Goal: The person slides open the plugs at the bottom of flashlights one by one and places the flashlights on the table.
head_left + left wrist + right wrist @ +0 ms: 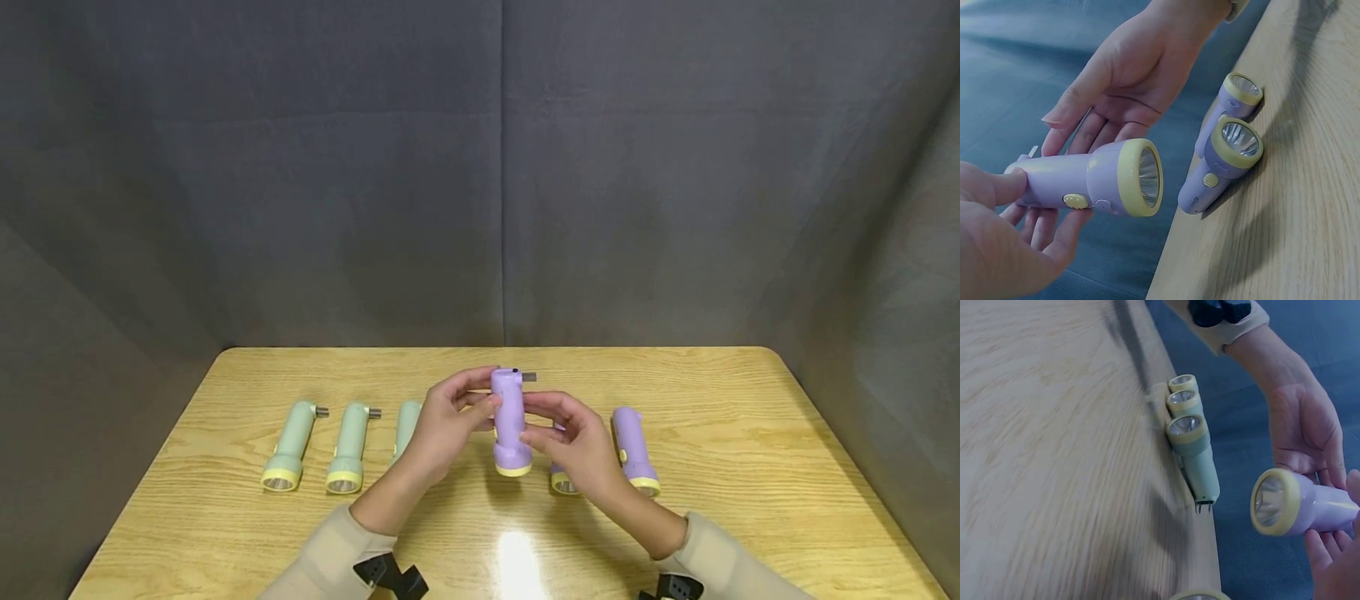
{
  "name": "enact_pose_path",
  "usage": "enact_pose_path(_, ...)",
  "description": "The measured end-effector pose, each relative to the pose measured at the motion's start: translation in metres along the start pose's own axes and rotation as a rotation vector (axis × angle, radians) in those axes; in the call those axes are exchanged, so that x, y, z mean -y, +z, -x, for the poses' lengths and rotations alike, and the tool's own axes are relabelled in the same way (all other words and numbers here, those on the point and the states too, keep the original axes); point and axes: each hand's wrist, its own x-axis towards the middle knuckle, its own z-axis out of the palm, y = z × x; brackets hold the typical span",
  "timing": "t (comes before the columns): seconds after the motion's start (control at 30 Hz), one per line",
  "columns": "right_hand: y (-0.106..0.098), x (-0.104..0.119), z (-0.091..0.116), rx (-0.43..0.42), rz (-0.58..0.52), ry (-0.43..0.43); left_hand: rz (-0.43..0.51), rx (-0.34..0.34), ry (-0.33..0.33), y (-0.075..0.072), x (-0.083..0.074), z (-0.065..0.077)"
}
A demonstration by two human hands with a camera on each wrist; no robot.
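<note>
A purple flashlight [510, 421] with a yellow lens ring and metal prongs at its far end is held above the table, lens toward me. My left hand [450, 425] grips it, thumb on top and fingers beneath. From the other side my right hand [573, 437] has its fingers curled about the body. In the left wrist view the right fingertips pass behind the flashlight [1060, 181]. Another purple flashlight [564, 482] lies partly hidden by my right hand; a third purple one [634, 450] lies just right of it.
Left on the wooden table [187, 517], three green flashlights lie in a row: one outermost [291, 446], one beside it [350, 448], and one [406, 427] partly covered by my left hand. A dark grey curtain [375, 208] stands behind the table's back edge.
</note>
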Motion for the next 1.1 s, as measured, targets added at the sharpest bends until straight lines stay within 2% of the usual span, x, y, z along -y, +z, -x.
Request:
enact_pose_path(0.2, -0.002, -0.003, 0.006, 0.109, 0.087, -0.066, 0.015, -0.032, -0.031, -0.001, -0.003, -0.002)
enact_pose_path(0.43, 0.001, -0.006, 0.011, 0.220, 0.181, -0.208, 0.008, -0.056, -0.052, -0.001, -0.003, -0.003)
enact_pose_path(0.57, 0.004, -0.008, 0.015, 0.264, 0.237, -0.249, 0.005, -0.072, -0.053, -0.001, -0.002, -0.003)
enact_pose_path(0.8, 0.008, -0.009, 0.016, 0.221, 0.307, -0.264, 0.020, -0.085, -0.061, -0.001, -0.001, -0.003)
enact_pose_path(0.97, 0.008, -0.009, 0.017, 0.201, 0.288, -0.252, 0.052, -0.079, -0.064, -0.002, 0.003, -0.001)
enact_pose_path(1.1, 0.009, -0.007, 0.019, 0.194, 0.243, -0.202, 0.068, -0.061, -0.052, -0.003, 0.007, 0.003)
